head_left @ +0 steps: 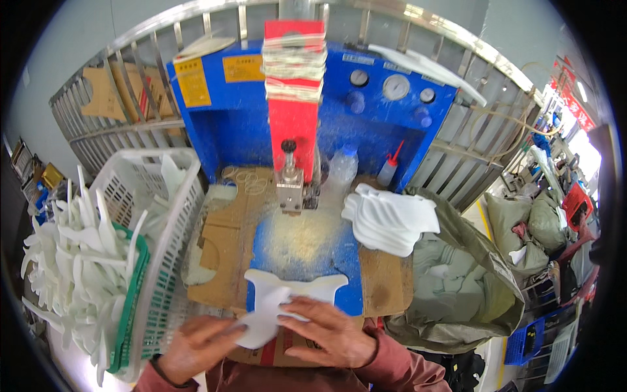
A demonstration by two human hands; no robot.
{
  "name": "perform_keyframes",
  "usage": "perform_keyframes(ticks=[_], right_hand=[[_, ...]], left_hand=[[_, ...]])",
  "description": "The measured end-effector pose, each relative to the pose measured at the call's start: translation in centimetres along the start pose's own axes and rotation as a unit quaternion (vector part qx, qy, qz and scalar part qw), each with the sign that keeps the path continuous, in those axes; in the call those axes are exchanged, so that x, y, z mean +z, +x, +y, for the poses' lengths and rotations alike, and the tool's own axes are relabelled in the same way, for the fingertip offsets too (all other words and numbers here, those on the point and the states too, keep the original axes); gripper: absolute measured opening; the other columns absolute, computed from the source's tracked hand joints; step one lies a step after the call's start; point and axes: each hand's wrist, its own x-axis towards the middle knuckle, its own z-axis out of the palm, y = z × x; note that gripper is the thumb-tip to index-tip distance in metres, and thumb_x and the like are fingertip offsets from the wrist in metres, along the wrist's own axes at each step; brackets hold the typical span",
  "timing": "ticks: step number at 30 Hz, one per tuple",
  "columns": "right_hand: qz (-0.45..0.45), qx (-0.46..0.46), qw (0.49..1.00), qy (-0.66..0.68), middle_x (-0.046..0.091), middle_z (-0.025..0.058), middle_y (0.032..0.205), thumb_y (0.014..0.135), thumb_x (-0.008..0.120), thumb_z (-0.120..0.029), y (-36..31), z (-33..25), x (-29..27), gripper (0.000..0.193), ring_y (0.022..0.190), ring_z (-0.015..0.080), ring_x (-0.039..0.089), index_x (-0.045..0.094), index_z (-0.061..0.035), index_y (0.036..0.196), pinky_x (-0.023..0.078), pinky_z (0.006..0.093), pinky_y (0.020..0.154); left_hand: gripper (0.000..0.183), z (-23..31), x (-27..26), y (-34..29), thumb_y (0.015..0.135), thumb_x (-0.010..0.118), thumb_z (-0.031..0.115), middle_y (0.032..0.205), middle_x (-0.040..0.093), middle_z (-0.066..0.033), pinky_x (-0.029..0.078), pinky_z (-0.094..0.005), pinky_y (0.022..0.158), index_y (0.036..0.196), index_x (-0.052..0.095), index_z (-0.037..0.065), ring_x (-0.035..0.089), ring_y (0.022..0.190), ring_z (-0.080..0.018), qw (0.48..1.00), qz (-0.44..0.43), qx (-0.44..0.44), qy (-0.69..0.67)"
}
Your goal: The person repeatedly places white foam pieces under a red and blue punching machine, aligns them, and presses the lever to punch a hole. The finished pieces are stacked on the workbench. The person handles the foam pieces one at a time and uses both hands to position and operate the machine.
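Note:
Two white, smoothly curved sheet pieces overlap at the front of the blue work plate. The wider piece (320, 286) has flared corners and lies on the plate. A smaller, slightly blurred piece (260, 332) slants in front of it. My left hand (199, 346) pinches the lower left edge of the smaller piece. Over the pieces lies my right hand (323, 332), its fingers stretched out and touching their surface. Beyond them, pale dust (300, 238) covers the blue plate (353, 274), below the metal head (289, 189) of a red machine arm (292, 124).
A stack of white shaped pieces (392, 219) sits right of the plate, beside an open sack (503, 281) of similar pieces. At left, white parts (85, 261) fill a green-rimmed basket (134, 287) next to a white crate (179, 215). A bottle (344, 163) stands behind the arm.

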Motion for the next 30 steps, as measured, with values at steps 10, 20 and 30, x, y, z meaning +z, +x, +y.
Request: perform_keyframes(ticks=[10, 20, 30], right_hand=[[-0.049, 0.108, 0.987, 0.106, 0.061, 0.0235, 0.136, 0.089, 0.085, -0.036, -2.5, 0.5, 2.1, 0.072, 0.122, 0.0429, 0.062, 0.057, -0.0003, 0.144, 0.052, 0.049, 0.103], [-0.059, 0.134, 0.989, -0.025, 0.067, 0.0193, 0.12, 0.081, 0.088, -0.025, -1.1, 4.1, 0.6, 0.062, 0.102, 0.0412, 0.069, 0.064, -0.0024, 0.134, 0.058, 0.0461, 0.087], [-0.024, 0.308, 0.95, 0.046, 0.065, 0.019, 0.122, 0.081, 0.086, -0.017, -1.2, 5.3, -1.2, 0.066, 0.109, 0.0323, 0.065, 0.063, 0.0023, 0.139, 0.053, 0.0402, 0.093]], left_hand=[[0.052, -0.2, 4.6, 3.7, 0.081, 0.083, 0.009, 0.117, 0.073, -0.0068, 0.061, -0.0359, 0.08, 0.131, 0.07, 0.006, 0.072, 0.094, -0.0218, 0.99, 0.004, 0.084, -0.109], [0.039, -6.7, 8.0, 5.6, 0.093, 0.079, 0.016, 0.124, 0.073, -0.0146, 0.059, -0.0414, 0.094, 0.13, 0.072, 0.008, 0.072, 0.11, -0.0341, 0.969, -0.061, -0.055, -0.234], [0.05, -9.4, 7.1, -2.7, 0.086, 0.08, 0.005, 0.133, 0.067, -0.0188, 0.053, -0.045, 0.104, 0.134, 0.066, 0.002, 0.065, 0.122, -0.0384, 0.96, 0.033, -0.264, -0.086]])
